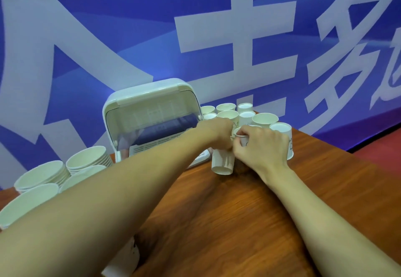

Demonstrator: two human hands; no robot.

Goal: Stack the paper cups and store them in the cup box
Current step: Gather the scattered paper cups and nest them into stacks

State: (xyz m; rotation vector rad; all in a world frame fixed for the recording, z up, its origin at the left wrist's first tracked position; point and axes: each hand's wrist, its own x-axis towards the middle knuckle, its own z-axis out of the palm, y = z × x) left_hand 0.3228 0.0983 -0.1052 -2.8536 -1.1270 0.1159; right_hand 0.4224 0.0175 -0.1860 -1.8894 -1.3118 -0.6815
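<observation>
Two hands closed on one cup stack (223, 160) over the tabletop (260, 211).
Left hand (219, 133) gripping its side, right hand (262, 146) pinching the top cup's rim; open cup box (149, 118) just behind.

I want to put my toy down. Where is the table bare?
Bare wood lies between the two forearms, and at the right edge beside the right hand. Crowded: loose cups behind the hands, the open cup box, and the bowl stacks on the left.
</observation>
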